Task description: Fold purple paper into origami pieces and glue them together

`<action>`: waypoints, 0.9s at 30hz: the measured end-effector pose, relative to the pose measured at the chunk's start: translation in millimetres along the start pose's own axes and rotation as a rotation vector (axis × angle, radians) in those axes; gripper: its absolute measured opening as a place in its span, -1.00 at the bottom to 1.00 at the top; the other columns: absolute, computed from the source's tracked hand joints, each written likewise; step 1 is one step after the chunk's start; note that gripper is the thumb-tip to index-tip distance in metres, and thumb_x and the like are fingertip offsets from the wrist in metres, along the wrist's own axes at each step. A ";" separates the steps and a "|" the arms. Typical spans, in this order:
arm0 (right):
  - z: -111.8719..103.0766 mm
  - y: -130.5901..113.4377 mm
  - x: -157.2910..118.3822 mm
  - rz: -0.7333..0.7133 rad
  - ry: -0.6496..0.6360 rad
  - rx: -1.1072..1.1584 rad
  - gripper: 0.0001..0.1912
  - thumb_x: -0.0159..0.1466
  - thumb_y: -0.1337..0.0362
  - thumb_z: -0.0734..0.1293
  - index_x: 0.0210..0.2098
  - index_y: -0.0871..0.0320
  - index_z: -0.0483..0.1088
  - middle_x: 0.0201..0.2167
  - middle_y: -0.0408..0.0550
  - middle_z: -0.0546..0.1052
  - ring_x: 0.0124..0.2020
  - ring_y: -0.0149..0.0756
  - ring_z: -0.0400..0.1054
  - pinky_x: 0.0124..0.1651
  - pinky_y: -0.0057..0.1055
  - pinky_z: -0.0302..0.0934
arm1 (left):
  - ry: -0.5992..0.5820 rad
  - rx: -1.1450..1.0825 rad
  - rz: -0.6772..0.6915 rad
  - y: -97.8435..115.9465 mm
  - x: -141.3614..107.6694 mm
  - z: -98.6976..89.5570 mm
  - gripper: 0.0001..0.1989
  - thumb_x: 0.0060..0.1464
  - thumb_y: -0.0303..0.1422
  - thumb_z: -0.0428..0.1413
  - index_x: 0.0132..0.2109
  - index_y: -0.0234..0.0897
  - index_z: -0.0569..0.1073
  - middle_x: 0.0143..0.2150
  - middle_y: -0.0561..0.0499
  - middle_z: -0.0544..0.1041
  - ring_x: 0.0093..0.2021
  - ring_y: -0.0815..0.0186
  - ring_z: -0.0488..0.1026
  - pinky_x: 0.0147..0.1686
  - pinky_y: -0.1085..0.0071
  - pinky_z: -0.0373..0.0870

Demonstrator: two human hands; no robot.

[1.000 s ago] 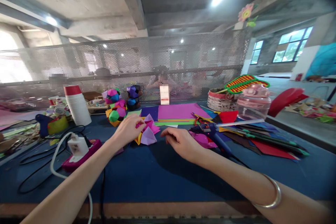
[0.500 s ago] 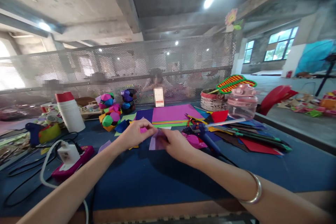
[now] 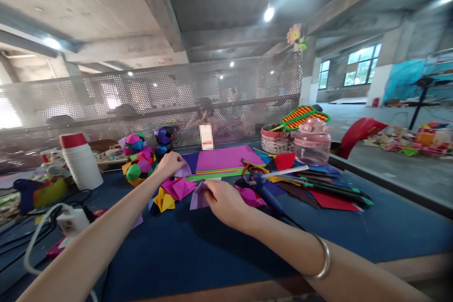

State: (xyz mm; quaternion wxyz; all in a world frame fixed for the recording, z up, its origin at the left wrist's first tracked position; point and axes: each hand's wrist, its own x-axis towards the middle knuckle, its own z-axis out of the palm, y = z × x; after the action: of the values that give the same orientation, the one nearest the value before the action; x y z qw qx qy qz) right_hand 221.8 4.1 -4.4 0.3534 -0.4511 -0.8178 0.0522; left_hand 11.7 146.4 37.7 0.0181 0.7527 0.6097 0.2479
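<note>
My left hand [image 3: 170, 165] is closed at the back of the blue mat, its fingers pinched on a piece of lilac paper [image 3: 183, 170]. Nearer to me, my right hand [image 3: 226, 199] grips another piece of lilac paper [image 3: 198, 197] between thumb and fingers, and the paper hangs down to the left of the fingertips. Folded magenta paper [image 3: 180, 188] and folded yellow paper [image 3: 164, 200] lie between and below the hands. Behind the right hand is a stack of coloured paper sheets [image 3: 228, 158], purple on top.
A blue glue gun [image 3: 262, 186] lies right of my right hand, near green-handled scissors [image 3: 334, 188]. Further back stand a pink water bottle [image 3: 312, 145] and a woven basket [image 3: 278, 140]. Left are faceted paper balls [image 3: 136, 170], stacked paper cups [image 3: 80, 163] and a white plug [image 3: 71, 219].
The hands, close together before, have come apart. My left hand has moved away and to the left with a lilac piece; the right keeps its own. The view has turned slightly right.
</note>
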 end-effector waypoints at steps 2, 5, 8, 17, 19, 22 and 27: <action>-1.6 1.6 2.1 -0.019 0.050 0.024 -0.81 0.29 0.42 0.21 -0.21 0.17 0.44 -0.19 0.04 0.52 -0.17 -0.20 0.40 -0.14 -0.36 0.19 | 0.104 -0.028 0.017 8.1 -3.8 -6.4 -0.70 0.23 -0.25 0.08 0.02 -0.32 0.41 0.01 -0.11 0.46 -0.05 0.17 0.45 -0.08 0.15 0.44; -5.7 3.8 6.3 -0.033 0.135 0.068 -0.79 0.30 0.43 0.19 -0.16 0.17 0.42 -0.15 0.04 0.49 -0.15 -0.24 0.38 -0.08 -0.38 0.19 | 0.170 -0.108 0.113 26.2 -19.6 -16.0 -0.76 0.23 -0.24 0.01 -0.14 -0.32 0.44 -0.19 -0.07 0.52 -0.13 0.21 0.47 -0.12 0.31 0.38; -8.4 4.2 8.7 -0.030 0.214 0.108 -0.85 0.33 0.38 0.19 -0.18 0.14 0.38 -0.22 -0.02 0.49 -0.19 -0.25 0.38 -0.13 -0.38 0.18 | 0.083 -0.202 0.248 46.0 -49.1 -18.0 -0.81 0.17 -0.25 0.00 -0.21 -0.24 0.43 -0.40 0.07 0.50 -0.35 0.30 0.45 -0.32 0.43 0.32; -3.5 4.8 9.0 -0.010 0.312 0.110 -0.81 0.14 0.45 0.30 -0.49 0.12 0.19 -0.33 -0.08 0.37 -0.23 -0.25 0.29 -0.15 -0.36 0.16 | 0.025 -0.541 0.241 56.4 -105.4 0.6 -0.78 0.16 -0.17 0.00 -0.30 -0.24 0.34 -0.54 0.13 0.36 -0.52 0.37 0.33 -0.51 0.49 0.19; -2.8 6.1 9.6 -0.009 0.311 0.106 -0.81 0.14 0.45 0.30 -0.50 0.12 0.18 -0.34 -0.09 0.35 -0.23 -0.25 0.28 -0.14 -0.35 0.16 | -0.001 -0.607 0.221 54.6 -108.3 3.2 -0.73 0.16 -0.13 -0.01 -0.29 -0.25 0.36 -0.54 0.13 0.35 -0.54 0.37 0.31 -0.53 0.49 0.19; -1.1 7.5 10.0 -0.002 0.299 0.103 -0.81 0.13 0.46 0.29 -0.49 0.12 0.18 -0.37 -0.10 0.34 -0.26 -0.26 0.27 -0.17 -0.36 0.16 | -0.044 -0.675 0.226 56.1 -115.3 5.9 -0.68 0.18 -0.10 -0.03 -0.25 -0.26 0.41 -0.47 0.07 0.43 -0.48 0.35 0.37 -0.50 0.47 0.25; 3.8 3.9 7.7 0.010 0.275 0.107 -0.85 0.13 0.45 0.30 -0.45 0.12 0.22 -0.39 -0.12 0.36 -0.32 -0.28 0.28 -0.25 -0.38 0.16 | -0.083 -0.826 0.260 58.2 -122.8 12.6 -0.73 0.05 -0.18 0.12 -0.15 -0.24 0.45 -0.30 -0.03 0.55 -0.28 0.22 0.49 -0.29 0.37 0.39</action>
State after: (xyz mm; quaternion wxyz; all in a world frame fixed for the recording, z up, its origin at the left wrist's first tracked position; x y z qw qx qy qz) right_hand 219.5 13.2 -4.7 0.4852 -0.4386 -0.7556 0.0351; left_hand 53.2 21.2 2.7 0.3107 0.7622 0.3583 0.4407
